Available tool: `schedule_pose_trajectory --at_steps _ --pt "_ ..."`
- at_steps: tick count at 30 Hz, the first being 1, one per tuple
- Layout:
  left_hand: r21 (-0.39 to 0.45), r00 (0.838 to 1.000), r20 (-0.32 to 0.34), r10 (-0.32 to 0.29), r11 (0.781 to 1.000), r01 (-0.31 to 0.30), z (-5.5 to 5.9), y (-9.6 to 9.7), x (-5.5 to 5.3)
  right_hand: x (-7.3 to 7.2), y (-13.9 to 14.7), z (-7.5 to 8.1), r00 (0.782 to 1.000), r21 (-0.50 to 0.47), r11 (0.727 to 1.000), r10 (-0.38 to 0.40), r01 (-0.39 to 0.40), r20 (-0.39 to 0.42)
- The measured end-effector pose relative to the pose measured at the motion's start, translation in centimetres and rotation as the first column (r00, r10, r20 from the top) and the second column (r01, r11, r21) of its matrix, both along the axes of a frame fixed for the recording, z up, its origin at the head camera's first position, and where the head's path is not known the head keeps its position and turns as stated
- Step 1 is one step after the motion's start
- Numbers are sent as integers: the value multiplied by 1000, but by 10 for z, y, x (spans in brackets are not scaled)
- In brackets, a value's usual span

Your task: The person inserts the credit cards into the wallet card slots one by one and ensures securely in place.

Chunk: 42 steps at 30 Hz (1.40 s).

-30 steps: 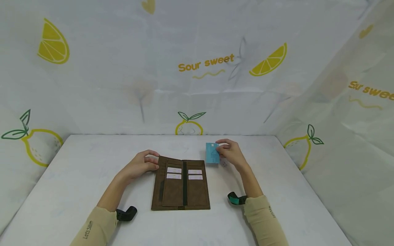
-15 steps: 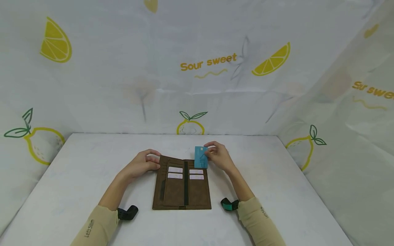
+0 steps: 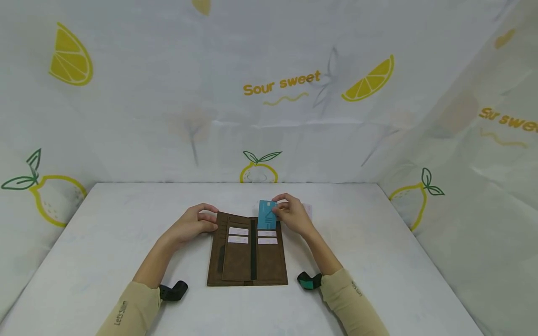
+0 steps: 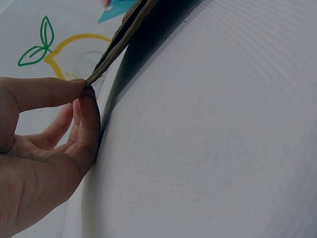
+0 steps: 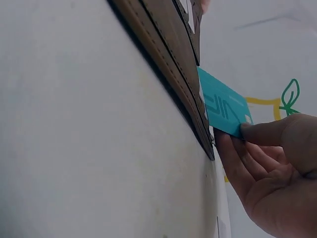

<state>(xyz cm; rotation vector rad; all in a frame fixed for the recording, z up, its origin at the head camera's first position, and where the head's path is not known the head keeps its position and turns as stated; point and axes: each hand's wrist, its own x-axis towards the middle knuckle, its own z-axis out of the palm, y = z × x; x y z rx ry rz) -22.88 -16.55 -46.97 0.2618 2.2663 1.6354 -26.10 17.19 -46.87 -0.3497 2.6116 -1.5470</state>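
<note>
A brown wallet [image 3: 236, 263] lies spread on the table, with white cards [image 3: 238, 239] showing in slots on both panels. My left hand [image 3: 189, 225] pinches its upper left corner; in the left wrist view, thumb and finger hold the raised wallet edge [image 4: 119, 44]. Between the thumb and fingers of my right hand [image 3: 296, 215] is a blue card [image 3: 266, 214], upright over the top of the right panel. In the right wrist view the card [image 5: 225, 104] meets the wallet's slots [image 5: 198, 106]; how deep its lower edge sits is hidden.
The white table [image 3: 252, 312] extends around the wallet to a back edge against a lemon-print cloth [image 3: 168, 93]. Behind my right hand a pale pinkish flat piece [image 3: 308, 211] partly shows. Each wrist wears a black camera mount [image 3: 173, 291].
My right hand has carried the blue card left from beside the wallet to the top of its right panel. The left hand has kept its hold on the wallet corner.
</note>
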Motion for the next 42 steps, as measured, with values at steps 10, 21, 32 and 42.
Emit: schedule_pose_trajectory --at_steps 10,21,32,42 --pt "-6 1000 7 0 1000 0 -1 0 1 2 8 5 987 93 985 135 -143 84" --pt "-16 1000 14 2 1000 -1 -3 0 -2 0 14 6 981 93 981 162 -172 110" --pt "-15 1000 19 3 1000 -3 -2 -1 -1 0 14 8 971 120 969 202 -217 128" --pt "-19 1000 22 10 1000 -10 -3 -1 -2 1 14 7 960 108 960 241 -257 139"
